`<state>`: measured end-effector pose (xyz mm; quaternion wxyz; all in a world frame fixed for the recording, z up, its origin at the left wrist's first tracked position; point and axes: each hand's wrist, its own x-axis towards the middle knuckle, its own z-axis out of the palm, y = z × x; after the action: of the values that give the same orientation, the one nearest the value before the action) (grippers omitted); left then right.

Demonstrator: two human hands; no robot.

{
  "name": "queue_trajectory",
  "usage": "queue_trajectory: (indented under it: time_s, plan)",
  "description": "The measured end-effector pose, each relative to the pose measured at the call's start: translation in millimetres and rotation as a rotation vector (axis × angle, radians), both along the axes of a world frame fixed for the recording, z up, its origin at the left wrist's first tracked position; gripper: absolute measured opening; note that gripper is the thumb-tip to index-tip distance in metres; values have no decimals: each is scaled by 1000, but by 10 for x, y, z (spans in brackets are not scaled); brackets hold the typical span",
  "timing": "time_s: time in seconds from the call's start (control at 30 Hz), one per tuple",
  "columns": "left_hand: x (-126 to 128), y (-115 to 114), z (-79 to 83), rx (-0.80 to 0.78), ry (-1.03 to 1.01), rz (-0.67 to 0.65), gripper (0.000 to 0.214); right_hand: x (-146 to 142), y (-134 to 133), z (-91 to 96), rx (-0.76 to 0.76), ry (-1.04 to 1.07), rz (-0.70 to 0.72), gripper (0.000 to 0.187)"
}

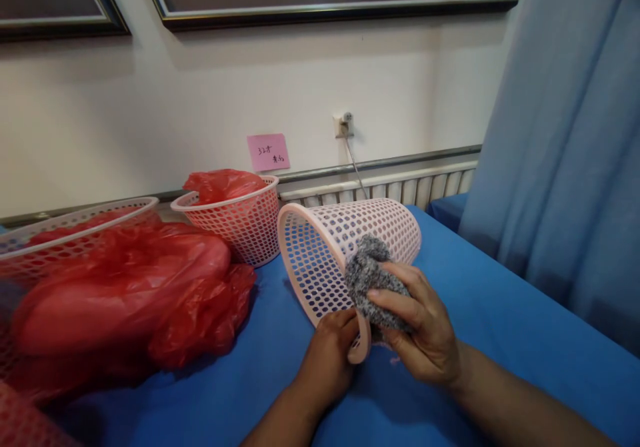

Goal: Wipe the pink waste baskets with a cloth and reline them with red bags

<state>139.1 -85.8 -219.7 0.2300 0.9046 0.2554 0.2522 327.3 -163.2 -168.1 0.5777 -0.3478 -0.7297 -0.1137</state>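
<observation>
A pink mesh basket [380, 224] lies on its side on the blue table [500, 300], its mouth facing me and to the left. My left hand [327, 354] is closed on the lower rim of the basket, fingers hooked inside. My right hand [423, 327] grips a fuzzy grey cloth [367, 277] and presses it against the basket's rim and outer wall.
A second pink basket [245, 224] with a red plastic bag [223, 184] in it stands behind. A third basket [75, 220] and a big crumpled red bag [135, 287] fill the left. A blue curtain [565, 134] hangs at the right. A pink note [269, 152] is on the wall.
</observation>
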Motion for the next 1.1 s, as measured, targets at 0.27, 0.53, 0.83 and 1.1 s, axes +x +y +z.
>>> queue_trajectory:
  time_s: [0.27,0.53,0.83,1.1]
  plan:
    - [-180,-198,187,-190,-515,131,25,-151,130,-149,180,-228,60,42]
    - [-130,-79,182,-216,-288,14,33,417,487,-262,47,72,-326,46]
    - [-52,13,-59,-15,154,-47,52,927,820,-406,-360,815,-485,70]
    - [-81,40,19,6,124,15,53,43,128,-55,79,-4,25,70]
